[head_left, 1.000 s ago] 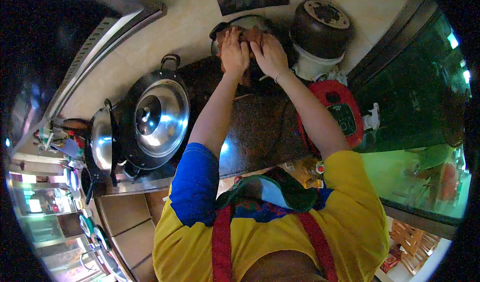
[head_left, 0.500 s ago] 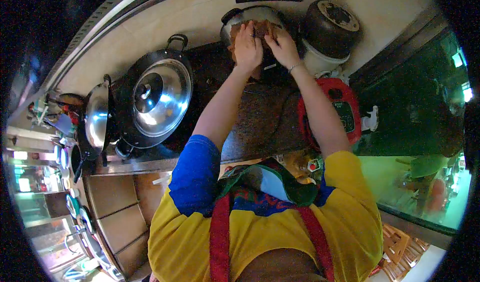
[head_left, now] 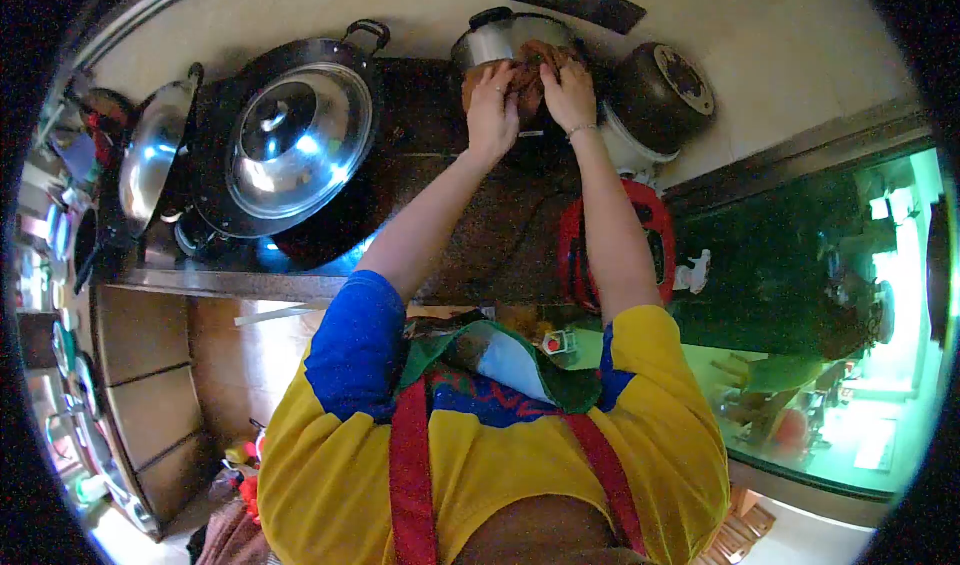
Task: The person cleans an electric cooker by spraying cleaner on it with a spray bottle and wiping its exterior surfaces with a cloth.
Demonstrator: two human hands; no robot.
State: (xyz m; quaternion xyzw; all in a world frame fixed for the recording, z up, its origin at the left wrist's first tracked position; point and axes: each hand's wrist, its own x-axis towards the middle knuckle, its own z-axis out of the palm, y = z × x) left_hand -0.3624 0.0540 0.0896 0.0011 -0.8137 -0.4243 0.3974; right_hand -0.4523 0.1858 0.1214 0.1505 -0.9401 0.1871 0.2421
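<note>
A brown cloth (head_left: 535, 62) lies bunched against the front of a metal pot (head_left: 490, 41) with a black handle, at the back of the dark counter. My left hand (head_left: 493, 115) presses the cloth's left part, its fingers bent over it. On the right part of the cloth rests my right hand (head_left: 570, 95), a thin bracelet at its wrist, fingers curled on the fabric. A small gap separates the two hands. Both fingertips touch the cloth, which hides part of the pot.
A black wok with a shiny lid (head_left: 300, 145) stands left, beside another lidded pan (head_left: 155, 155). To the right are a dark pot (head_left: 655, 100) upside down on a white container, a red appliance (head_left: 660, 230) under my right forearm, and a dark glass window (head_left: 780, 255).
The view has turned, so the wok and the pot sit differently in it. My hands have moved slightly apart, and the cloth is now bunched lower on the pot, baring more metal above it.
</note>
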